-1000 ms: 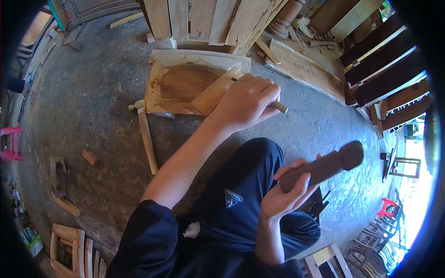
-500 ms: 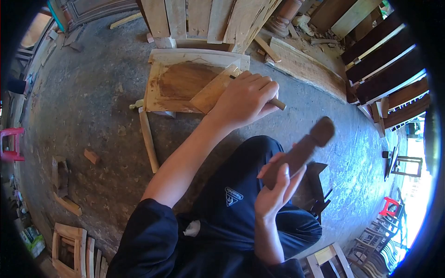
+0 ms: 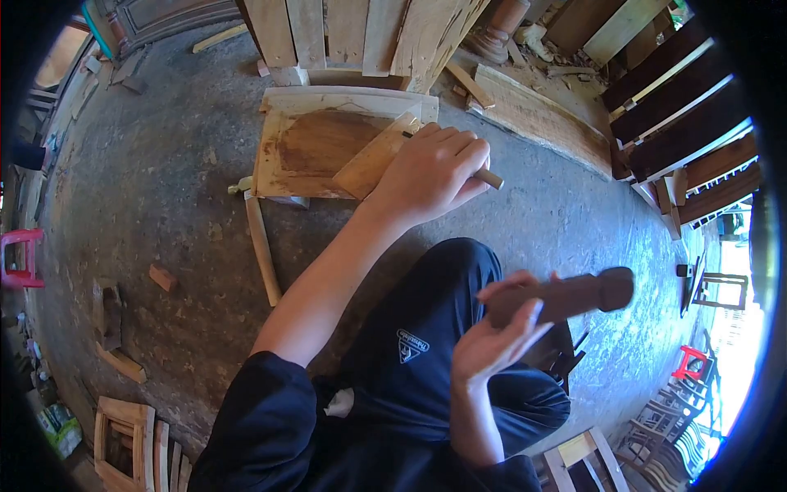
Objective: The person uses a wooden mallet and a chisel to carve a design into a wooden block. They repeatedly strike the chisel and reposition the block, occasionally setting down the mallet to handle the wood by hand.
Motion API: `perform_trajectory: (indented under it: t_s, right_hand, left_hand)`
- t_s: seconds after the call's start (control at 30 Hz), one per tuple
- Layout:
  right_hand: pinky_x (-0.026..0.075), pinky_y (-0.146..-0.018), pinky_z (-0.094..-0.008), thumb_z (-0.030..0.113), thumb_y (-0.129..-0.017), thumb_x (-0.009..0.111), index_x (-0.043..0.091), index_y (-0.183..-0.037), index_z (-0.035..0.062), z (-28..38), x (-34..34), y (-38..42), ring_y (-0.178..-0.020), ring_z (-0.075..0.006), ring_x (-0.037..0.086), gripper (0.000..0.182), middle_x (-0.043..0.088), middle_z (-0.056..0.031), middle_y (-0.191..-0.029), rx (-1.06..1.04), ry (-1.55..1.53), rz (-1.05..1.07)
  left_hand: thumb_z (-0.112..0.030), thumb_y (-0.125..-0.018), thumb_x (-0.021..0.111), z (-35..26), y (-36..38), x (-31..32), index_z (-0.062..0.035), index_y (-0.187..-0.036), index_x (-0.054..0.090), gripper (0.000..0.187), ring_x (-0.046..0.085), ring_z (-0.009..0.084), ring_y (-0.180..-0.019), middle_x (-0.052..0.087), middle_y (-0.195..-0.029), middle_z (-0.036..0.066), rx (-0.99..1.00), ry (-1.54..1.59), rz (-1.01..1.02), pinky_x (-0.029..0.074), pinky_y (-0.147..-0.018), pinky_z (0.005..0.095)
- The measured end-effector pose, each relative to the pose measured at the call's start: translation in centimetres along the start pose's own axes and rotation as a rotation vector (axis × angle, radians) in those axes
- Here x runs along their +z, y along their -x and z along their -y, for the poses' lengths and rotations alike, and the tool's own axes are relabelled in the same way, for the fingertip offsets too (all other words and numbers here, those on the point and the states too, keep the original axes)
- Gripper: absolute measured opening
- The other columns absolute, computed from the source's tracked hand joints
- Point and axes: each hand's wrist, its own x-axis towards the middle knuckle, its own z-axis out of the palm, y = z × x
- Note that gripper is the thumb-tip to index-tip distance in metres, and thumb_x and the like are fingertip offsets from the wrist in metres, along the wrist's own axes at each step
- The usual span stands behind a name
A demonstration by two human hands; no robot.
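Just above the centre of the frame the left hand [image 3: 430, 175] is curled shut around a chisel [image 3: 489, 178], its grip closed on the pale wooden handle whose end sticks out to the right of the fingers; the blade end is hidden by the hand where it meets a slanted wooden piece [image 3: 370, 160]. That piece lies tilted across the lower right corner of a wooden panel [image 3: 316, 143] with a darker middle, which rests on the concrete floor [image 3: 147, 189] in the upper centre of the frame. In the lower right of the frame the right hand [image 3: 492, 344] has its grip wrapped around a dark wooden mallet [image 3: 566, 297] — held roughly level, its rounded end pointing right and somewhat blurred — well apart from the chisel and lower in the picture. Between the two hands shows the person's dark-clothed knee [image 3: 426, 328]. A narrow wooden strip [image 3: 262, 246] lies on the floor just below the left corner of the panel, and small offcuts [image 3: 161, 277] are scattered at the left. Upright boards [image 3: 361, 33] lean along the top edge, a long plank [image 3: 541, 119] lies at the upper right, and a red plastic stool [image 3: 20, 256] stands at the far left edge.
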Motion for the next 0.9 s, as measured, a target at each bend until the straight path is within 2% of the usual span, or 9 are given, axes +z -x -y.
perform_trajectory:
  t_s: [0.1,0.2,0.33,0.37,0.5,0.6,0.73,0.83,0.9]
  right_hand:
    - [0.051,-0.067,-0.0287,0.023,-0.108,0.05,0.042,-0.146,0.0021,-0.4,-0.5,0.8,-0.075,-0.0133,0.06,0.044,0.064,-0.0127,-0.102,0.267,0.176,0.396]
    - [0.051,-0.066,-0.0276,0.021,-0.107,0.053,0.043,-0.145,0.002,-0.1,-1.0,0.3,-0.076,-0.0128,0.06,0.043,0.065,-0.0103,-0.098,0.449,0.253,0.54]
    - [0.05,-0.065,-0.0261,0.026,-0.107,0.055,0.044,-0.144,0.0019,-0.5,-1.2,0.1,-0.074,-0.0125,0.06,0.046,0.064,-0.0094,-0.096,0.374,0.21,0.436]
    - [0.05,-0.068,-0.0274,0.024,-0.108,0.054,0.041,-0.138,0.0023,-0.1,-1.3,0.0,-0.079,-0.0142,0.06,0.039,0.062,-0.0114,-0.1,0.366,0.15,0.437]
    - [0.052,-0.069,-0.0295,0.038,-0.107,0.054,0.034,-0.151,0.0022,-0.1,-0.3,0.1,-0.08,-0.019,0.062,0.06,0.062,-0.0175,-0.102,0.062,0.043,0.179]
    - [0.052,-0.072,-0.0307,0.038,-0.107,0.053,0.035,-0.15,0.0023,-0.9,0.9,0.7,-0.082,-0.019,0.062,0.058,0.062,-0.0174,-0.104,0.008,0.037,0.049]
    - [0.05,-0.07,-0.0297,0.027,-0.109,0.052,0.042,-0.146,0.0018,-0.2,-0.6,0.1,-0.078,-0.017,0.062,0.047,0.064,-0.015,-0.103,0.388,0.166,0.584]
    - [0.05,-0.066,-0.0285,0.03,-0.108,0.05,0.043,-0.146,0.0014,0.2,-0.7,0.2,-0.072,-0.0157,0.059,0.048,0.064,-0.0139,-0.098,0.328,0.168,0.481]
    - [0.049,-0.065,-0.0282,0.032,-0.109,0.049,0.041,-0.147,0.001,0.0,-0.7,0.4,-0.071,-0.0154,0.058,0.051,0.064,-0.0143,-0.101,0.233,0.131,0.326]
  left_hand:
    - [-0.018,-0.077,0.085,0.1,-0.1,0.1,-0.0112,-0.092,0.055,0.034,0.066,0.0306,-0.084,0.064,-0.084,0.007,-0.002,-0.015,-0.003,0.05,-0.076,0.0433]
    - [-0.02,-0.078,0.083,0.0,0.0,0.0,-0.0115,-0.091,0.056,0.032,0.066,0.0303,-0.084,0.064,-0.084,0.007,-0.02,-0.003,-0.016,0.048,-0.075,0.0429]
    - [-0.018,-0.078,0.084,0.0,0.1,0.0,-0.0121,-0.092,0.056,0.031,0.066,0.0296,-0.085,0.065,-0.085,0.006,-0.013,-0.015,-0.022,0.049,-0.077,0.0424]
    - [-0.018,-0.078,0.084,0.0,0.0,0.0,-0.0122,-0.092,0.056,0.032,0.067,0.0294,-0.086,0.065,-0.086,0.006,-0.017,-0.018,-0.016,0.049,-0.078,0.0424]
    - [-0.017,-0.077,0.086,0.1,0.2,0.0,-0.0127,-0.092,0.056,0.033,0.067,0.0289,-0.087,0.066,-0.086,0.005,-0.033,-0.016,0.008,0.05,-0.079,0.0424]
    - [-0.016,-0.077,0.086,0.0,0.1,0.0,-0.0127,-0.092,0.056,0.034,0.067,0.029,-0.087,0.066,-0.086,0.005,-0.032,-0.01,0.004,0.049,-0.079,0.0427]
    - [-0.016,-0.076,0.086,0.1,0.1,0.1,-0.0127,-0.092,0.056,0.034,0.067,0.0289,-0.087,0.066,-0.086,0.005,-0.044,-0.041,0.006,0.049,-0.079,0.0428]
    - [-0.015,-0.076,0.086,0.1,0.1,0.0,-0.0123,-0.092,0.056,0.034,0.067,0.0287,-0.086,0.065,-0.085,0.005,-0.043,-0.047,-0.006,0.049,-0.079,0.0426]
    - [-0.022,-0.077,0.086,0.4,0.4,0.0,-0.0117,-0.096,0.057,0.036,0.067,0.0265,-0.088,0.066,-0.088,0.004,-0.024,-0.082,0.018,0.049,-0.08,0.0417]
